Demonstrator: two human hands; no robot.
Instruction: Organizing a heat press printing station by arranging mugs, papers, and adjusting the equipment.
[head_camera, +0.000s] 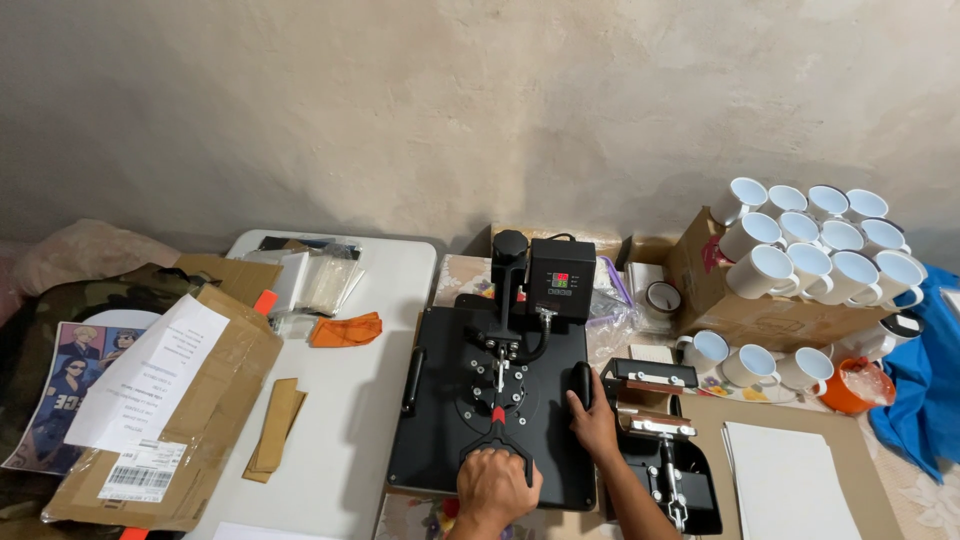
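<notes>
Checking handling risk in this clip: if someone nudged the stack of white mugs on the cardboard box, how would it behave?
The white mugs lie on their sides, piled, so they would probably roll or tumble. They look ceramic, so likely breakable. The cardboard box beneath may flex.

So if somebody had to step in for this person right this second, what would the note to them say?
Left hand: closed around the black handle of the flat heat press, at its near edge.
Right hand: resting on the press's right side, by a black grip.
The press's top plate is down and flat; what lies under it is hidden.
The small mug press sits just to the right, with white sheets beside it and white mugs stacked on a cardboard box behind.
All mugs in view look blank; none sits in the mug press.
</notes>
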